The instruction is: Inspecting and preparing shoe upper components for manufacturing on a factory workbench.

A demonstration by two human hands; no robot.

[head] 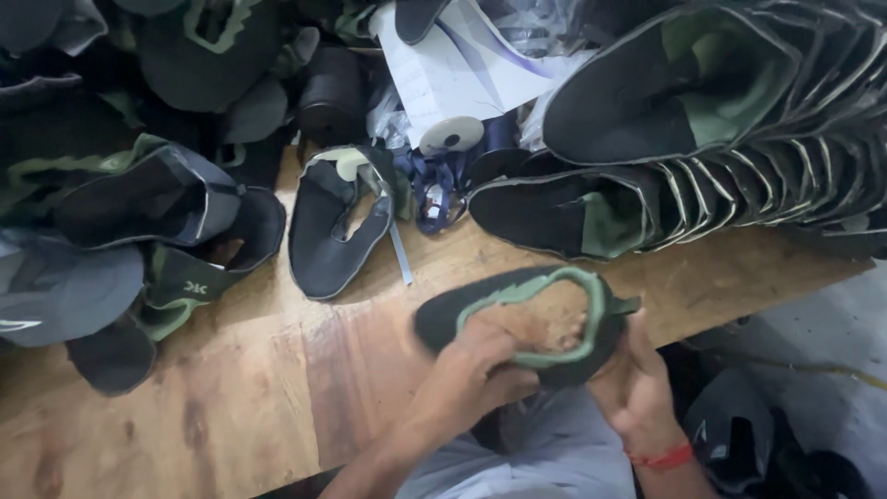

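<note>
A black fabric shoe upper (462,312) with a green collar lining lies at the front edge of the wooden table (240,388). My left hand (476,370) grips its near rim, fingers curled over the green edge. My right hand (633,379), a red band on the wrist, holds the upper's right end from below. Through the opening I see the wood beneath it.
Another black upper (337,226) lies flat behind. Nested stacks of black and green uppers (739,139) fill the back right, loose ones (139,222) pile at the left. A white tape roll (451,134), white paper and blue straps (430,194) sit behind. Floor shows at right.
</note>
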